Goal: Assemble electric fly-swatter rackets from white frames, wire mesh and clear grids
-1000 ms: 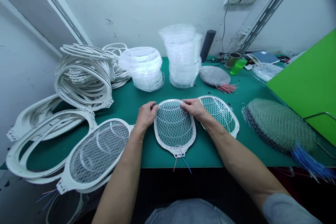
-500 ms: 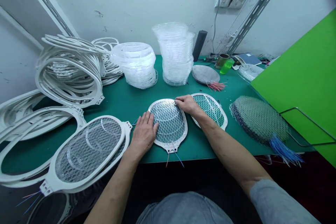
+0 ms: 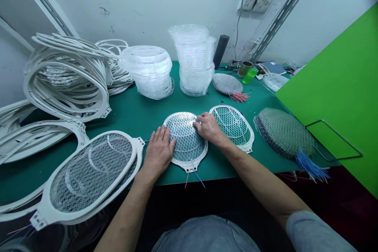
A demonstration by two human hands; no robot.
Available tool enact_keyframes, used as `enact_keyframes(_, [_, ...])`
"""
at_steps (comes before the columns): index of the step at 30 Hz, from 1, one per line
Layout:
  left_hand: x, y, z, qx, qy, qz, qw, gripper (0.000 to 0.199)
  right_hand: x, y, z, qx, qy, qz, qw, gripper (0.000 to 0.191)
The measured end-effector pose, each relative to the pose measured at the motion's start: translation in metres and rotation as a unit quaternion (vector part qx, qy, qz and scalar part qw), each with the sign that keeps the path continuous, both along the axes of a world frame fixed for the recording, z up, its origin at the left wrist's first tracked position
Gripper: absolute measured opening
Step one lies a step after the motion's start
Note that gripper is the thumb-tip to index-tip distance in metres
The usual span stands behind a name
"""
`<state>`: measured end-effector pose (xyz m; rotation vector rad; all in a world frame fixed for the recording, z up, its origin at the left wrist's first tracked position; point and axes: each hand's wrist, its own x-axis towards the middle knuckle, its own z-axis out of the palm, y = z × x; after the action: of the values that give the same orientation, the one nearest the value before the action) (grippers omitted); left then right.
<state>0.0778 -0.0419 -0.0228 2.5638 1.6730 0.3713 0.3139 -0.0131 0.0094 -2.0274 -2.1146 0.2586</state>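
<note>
An oval white-rimmed mesh racket head [image 3: 186, 141], like that of a mosquito swatter, lies flat by the table's front edge. A red and a blue wire stick out of its near end. My left hand [image 3: 159, 150] lies flat along its left rim, fingers stretched. At the upper right rim, my right hand [image 3: 209, 126] has its fingers curled and pressed against the edge. Just right of that hand, another mesh racket head [image 3: 233, 126] rests on the table, partly beside the first one.
Finished-looking framed mesh heads [image 3: 91, 173] lie at the left front, before a heap of white oval frames [image 3: 71, 86]. Clear plastic ring stacks [image 3: 196, 63] stand behind. Mesh sheets with blue wires [image 3: 285, 132] lie right, near a green panel [image 3: 339, 98]. Grey mesh discs [image 3: 227, 83] have red wires.
My right hand has slid slightly down along the racket head's right rim, its fingers more curled. My left hand stays on the left rim. The whole view has shifted a little.
</note>
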Motion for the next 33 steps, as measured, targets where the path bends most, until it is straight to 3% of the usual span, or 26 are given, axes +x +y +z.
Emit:
enact_keyframes(5, [-0.001,-0.001,-0.002,0.007,-0.02,0.003,1.0,0.059,-0.003,0.004,0.0,0.019,-0.009,0.022,1.0,0.034])
enact_keyframes(14, [-0.002,-0.002,-0.003,0.009,-0.01,0.004,1.0,0.059,-0.006,0.04,0.002,-0.006,-0.01,0.056,0.998,0.039])
enact_keyframes(21, [-0.004,-0.003,-0.005,0.02,-0.031,0.0,0.999,0.059,-0.004,0.045,0.0,-0.003,0.025,0.057,0.998,0.031])
enact_keyframes(25, [-0.002,-0.003,-0.003,0.017,-0.027,0.001,1.0,0.059,-0.002,0.046,0.007,0.0,0.062,0.057,0.996,0.032])
enact_keyframes(29, [0.0,-0.002,0.0,0.003,-0.035,0.002,0.999,0.06,0.005,0.015,0.019,0.036,0.078,0.032,0.996,0.031])
enact_keyframes(33, [0.002,-0.002,0.001,-0.006,-0.05,0.004,0.999,0.06,0.013,-0.054,0.026,-0.009,0.158,-0.003,0.987,0.04])
